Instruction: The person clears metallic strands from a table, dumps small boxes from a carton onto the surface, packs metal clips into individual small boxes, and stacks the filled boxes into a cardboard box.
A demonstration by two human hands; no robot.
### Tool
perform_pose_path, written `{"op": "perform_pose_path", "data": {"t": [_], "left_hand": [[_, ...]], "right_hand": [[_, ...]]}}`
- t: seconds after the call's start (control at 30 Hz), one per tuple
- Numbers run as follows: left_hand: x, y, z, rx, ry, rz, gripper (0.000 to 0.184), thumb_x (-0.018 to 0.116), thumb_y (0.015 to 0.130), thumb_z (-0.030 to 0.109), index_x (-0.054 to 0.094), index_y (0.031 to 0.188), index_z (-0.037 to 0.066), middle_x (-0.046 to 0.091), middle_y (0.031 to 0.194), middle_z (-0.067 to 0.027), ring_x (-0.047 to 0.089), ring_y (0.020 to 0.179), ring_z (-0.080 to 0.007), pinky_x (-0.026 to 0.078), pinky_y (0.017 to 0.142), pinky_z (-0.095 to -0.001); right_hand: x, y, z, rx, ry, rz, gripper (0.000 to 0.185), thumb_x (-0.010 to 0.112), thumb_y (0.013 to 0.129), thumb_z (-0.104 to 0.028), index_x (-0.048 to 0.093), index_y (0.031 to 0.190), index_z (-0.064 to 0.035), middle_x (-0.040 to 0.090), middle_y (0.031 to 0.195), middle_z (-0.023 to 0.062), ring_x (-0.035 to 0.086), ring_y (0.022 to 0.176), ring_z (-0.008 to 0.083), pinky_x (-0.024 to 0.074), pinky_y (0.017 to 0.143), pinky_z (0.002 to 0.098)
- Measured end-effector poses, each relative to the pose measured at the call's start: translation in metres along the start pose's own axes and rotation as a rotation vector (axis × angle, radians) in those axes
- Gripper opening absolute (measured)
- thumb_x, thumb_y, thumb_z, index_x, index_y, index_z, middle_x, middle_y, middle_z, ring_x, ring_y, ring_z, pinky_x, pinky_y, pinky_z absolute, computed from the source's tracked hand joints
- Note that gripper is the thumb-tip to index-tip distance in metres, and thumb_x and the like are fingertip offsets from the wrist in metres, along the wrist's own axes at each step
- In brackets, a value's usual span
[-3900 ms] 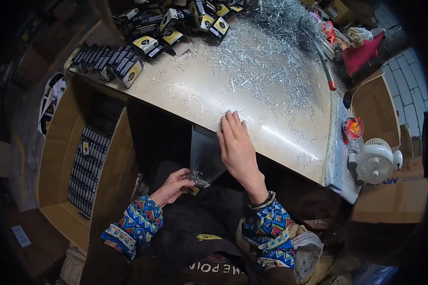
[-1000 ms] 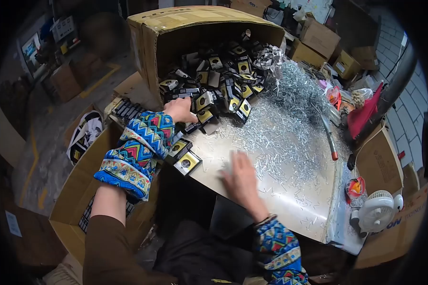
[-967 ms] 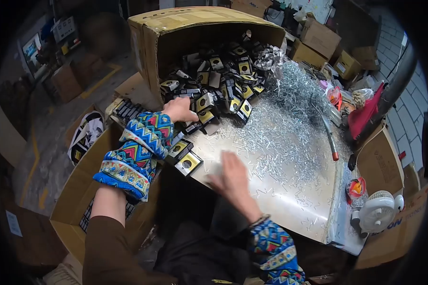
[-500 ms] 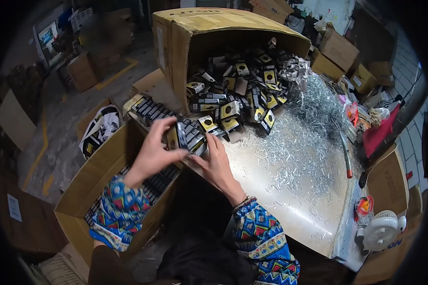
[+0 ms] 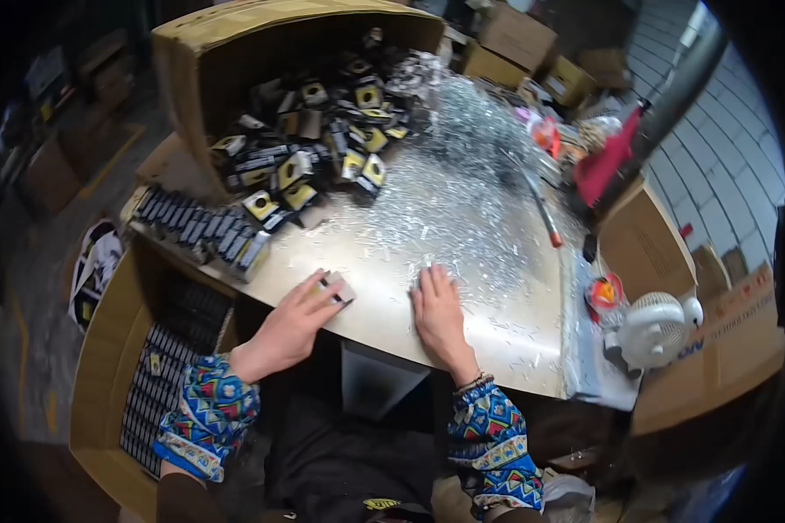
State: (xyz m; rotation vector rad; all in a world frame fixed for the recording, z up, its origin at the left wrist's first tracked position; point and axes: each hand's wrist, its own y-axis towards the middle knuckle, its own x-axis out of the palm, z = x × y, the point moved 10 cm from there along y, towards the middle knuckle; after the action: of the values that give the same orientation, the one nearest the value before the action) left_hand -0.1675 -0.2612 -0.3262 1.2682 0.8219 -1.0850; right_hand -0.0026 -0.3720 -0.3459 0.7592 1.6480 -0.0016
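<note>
Right at the near edge of the pale tabletop (image 5: 375, 305), seen from the head view, your left hand (image 5: 281, 336) had a small box (image 5: 340, 289) pinched in its fingers, and that box sat just over the rim, one dark opening showing. Over to your right hand (image 5: 442, 318), and that one was grasping nothing visible: palm down, released, fingers stretched out forward on the surface, tips among the nearest of the loose metal pieces (image 5: 462, 200). Those were strewn thickly beyond both hands, and they rose into a tangled heap towards the far side! Off to the left, boxes in black, yellow and white (image 5: 294, 170) spilled in a jumble out of a large carton (image 5: 179, 87) lying with its mouth towards the tabletop. Nearer you on that side, a row of small boxes (image 5: 192, 228) leaned together along the edge, and below them an open carton (image 5: 96, 383) held packed boxes (image 5: 144, 401) in tight lines, one turned to show yellow. Under the rim, between your forearms, came a grey container (image 5: 373, 379). And out right, a tool with an orange-red end (image 5: 545, 213) lay by the metal heap, with a white fan (image 5: 654, 331) beyond the tabletop's right border.
</note>
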Motion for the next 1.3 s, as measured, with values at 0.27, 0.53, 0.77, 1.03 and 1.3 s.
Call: {"op": "perform_pose_path", "data": {"t": [0.27,0.53,0.77,1.03,1.3], "left_hand": [[0.002,-0.009,-0.033,-0.659,-0.258,0.082,0.047,0.058,0.084,0.003,0.049,0.130,-0.001,0.055,0.128,-0.0166,0.051,0.122,-0.0339,0.037,0.109,-0.0419],[0.018,-0.065,-0.029,-1.017,-1.376,0.279,0.037,0.056,0.095,0.017,0.050,0.130,0.006,0.061,0.111,-0.0154,0.062,0.097,-0.0246,0.052,0.082,-0.0326],[0.132,-0.183,0.033,-1.382,-1.511,0.018,0.028,0.055,0.094,0.010,0.054,0.121,0.007,0.062,0.106,-0.0074,0.060,0.081,-0.0115,0.048,0.064,-0.0196],[0.202,-0.168,0.100,-1.325,-1.755,-0.086,0.023,0.061,0.088,0.009,0.059,0.111,0.004,0.064,0.096,-0.0063,0.056,0.082,-0.0100,0.042,0.072,-0.0189],[0.193,-0.160,0.110,-1.329,-1.985,0.165,0.026,0.057,0.083,0.000,0.059,0.109,0.005,0.062,0.095,-0.0048,0.055,0.085,-0.0114,0.040,0.072,-0.0189]], "right_hand": [[-0.013,-0.015,0.040,0.164,0.086,0.031,0.043,0.049,0.100,-0.024,0.048,0.136,-0.0016,0.040,0.149,0.0194,0.033,0.142,0.0340,0.0275,0.116,0.0498],[0.017,-0.002,0.003,-0.054,0.472,-0.288,0.046,0.046,0.101,-0.028,0.044,0.141,-0.0041,0.038,0.151,0.0183,0.033,0.142,0.0353,0.0275,0.116,0.0490],[0.007,-0.012,-0.030,-0.125,0.188,-0.095,0.046,0.048,0.100,-0.026,0.045,0.139,-0.0011,0.041,0.148,0.0198,0.035,0.140,0.0369,0.0291,0.115,0.0479],[0.002,-0.062,-0.091,-0.011,0.085,-0.139,0.044,0.048,0.100,-0.022,0.045,0.138,0.0012,0.043,0.147,0.0186,0.036,0.140,0.0327,0.0296,0.115,0.0448],[-0.031,-0.089,-0.082,0.098,0.475,-0.197,0.039,0.055,0.091,-0.010,0.054,0.128,0.0009,0.056,0.132,0.0156,0.051,0.123,0.0334,0.0392,0.105,0.0424]]}}
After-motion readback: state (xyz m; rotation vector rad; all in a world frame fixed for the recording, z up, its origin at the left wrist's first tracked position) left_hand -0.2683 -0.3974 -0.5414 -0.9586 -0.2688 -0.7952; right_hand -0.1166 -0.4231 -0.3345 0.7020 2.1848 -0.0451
